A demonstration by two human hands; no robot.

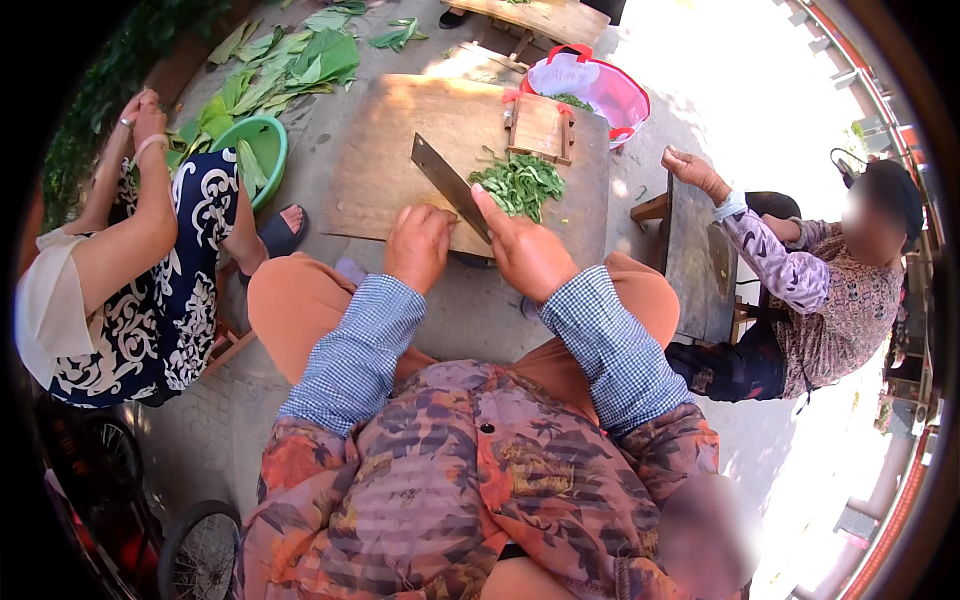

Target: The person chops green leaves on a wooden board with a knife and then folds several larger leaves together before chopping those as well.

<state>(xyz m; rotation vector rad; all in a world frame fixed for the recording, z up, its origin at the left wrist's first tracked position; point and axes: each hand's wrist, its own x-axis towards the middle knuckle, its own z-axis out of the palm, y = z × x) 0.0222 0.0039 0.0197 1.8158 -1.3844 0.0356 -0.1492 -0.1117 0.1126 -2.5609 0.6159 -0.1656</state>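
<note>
My right hand (529, 251) grips the handle end of a broad-bladed kitchen knife (448, 178). One finger lies along the blade, which points up and left over a wooden board (375, 150). Beside the blade my left hand (420, 244) rests at the board's near edge, fingers curled down. Whatever may be under those fingers is hidden. A pile of cut green leaves (521, 187) lies just right of the knife. Behind the pile sits a small wooden frame (536, 129) with red ties at its corners.
Large green leaves (300, 67) cover the ground at upper left, near a green basin (279, 150). A red-and-white bag (600, 82) stands past the board. One person (150, 285) sits at left, another (840, 300) at right by a dark bench (701, 255).
</note>
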